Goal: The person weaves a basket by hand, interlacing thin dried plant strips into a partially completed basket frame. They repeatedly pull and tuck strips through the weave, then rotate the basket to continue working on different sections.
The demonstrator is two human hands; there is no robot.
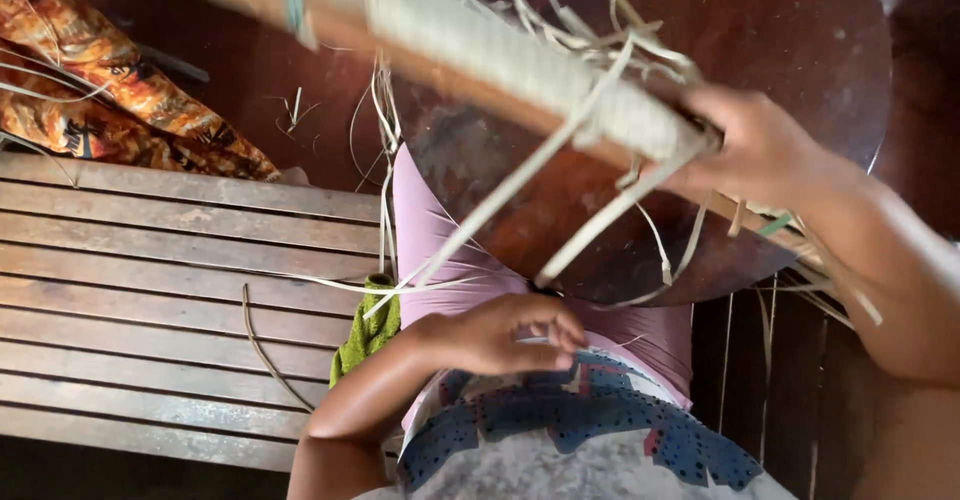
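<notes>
1. Right hand (pixel 760 150) up at the right, fingers clenched around the far end of a wooden stick (pixel 330 15) wrapped with pale woven strips
2. Stick tilted, running from the upper left down to the right hand, above a round dark wooden tabletop (pixel 780 40); wrapped part (pixel 530 65) close to the right hand, bare wood further left, blurred
3. Two long pale strips (pixel 520 185) hanging from the wrapped part, down and to the left, toward the lap
4. Left hand (pixel 500 335) low in the middle, over the lap, fingers curled and pinched on a thin strip; exact grip hard to see
5. Pink cloth (pixel 430 240) over the knee, under the left hand; patterned blue and grey cloth (pixel 580 430) below it
6. Green cloth (pixel 368 328) just beside the left wrist, at the edge of a slatted wooden bench (pixel 150 310)
7. Orange patterned fabric (pixel 110 90) at the upper left, beyond the bench, well apart from both hands
8. Loose thin strips lying on the bench and on the dark floor (pixel 250 70)
</notes>
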